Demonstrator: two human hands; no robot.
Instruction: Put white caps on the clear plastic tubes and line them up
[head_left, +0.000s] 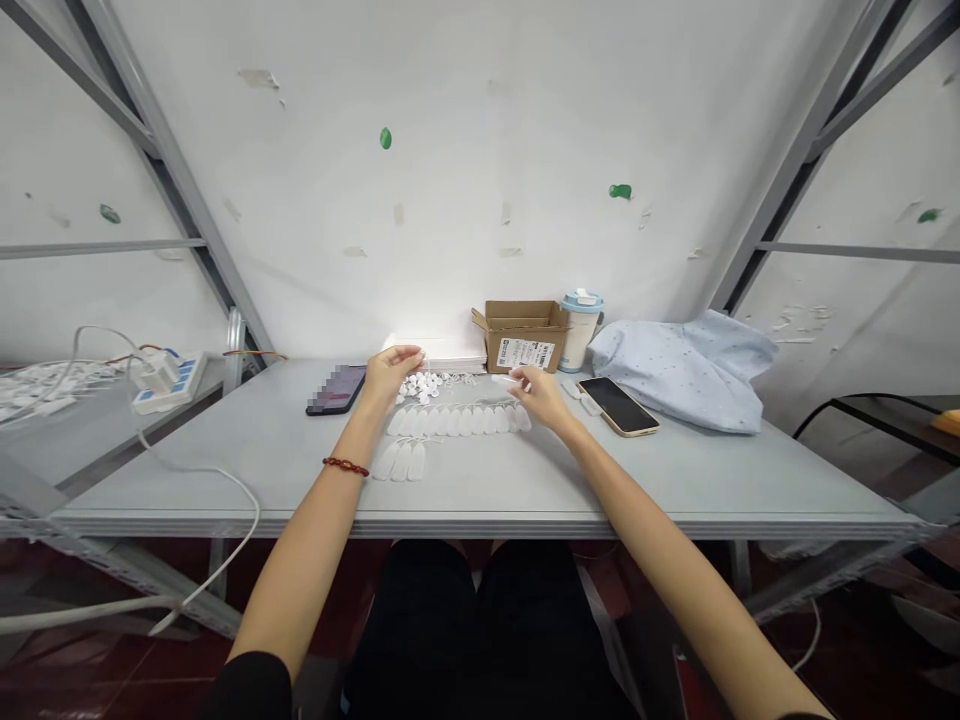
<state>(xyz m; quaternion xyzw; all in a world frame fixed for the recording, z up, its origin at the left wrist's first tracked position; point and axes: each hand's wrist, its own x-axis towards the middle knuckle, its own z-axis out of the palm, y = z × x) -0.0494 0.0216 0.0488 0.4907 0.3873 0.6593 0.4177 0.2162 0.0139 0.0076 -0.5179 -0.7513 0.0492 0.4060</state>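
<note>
My left hand is closed in a pinch above a pile of small round white pieces; whatever sits between its fingertips is too small to make out. My right hand pinches a small translucent plastic piece at the end of the row. Below both hands, a row of white, translucent oval tags lies side by side on the grey table. Several more tags form a shorter row nearer to me, on the left.
Behind my hands stand a white stack, an open cardboard box and a lidded cup. One phone lies right, beside a light blue cloth; another lies left. A white cable crosses the table's left side.
</note>
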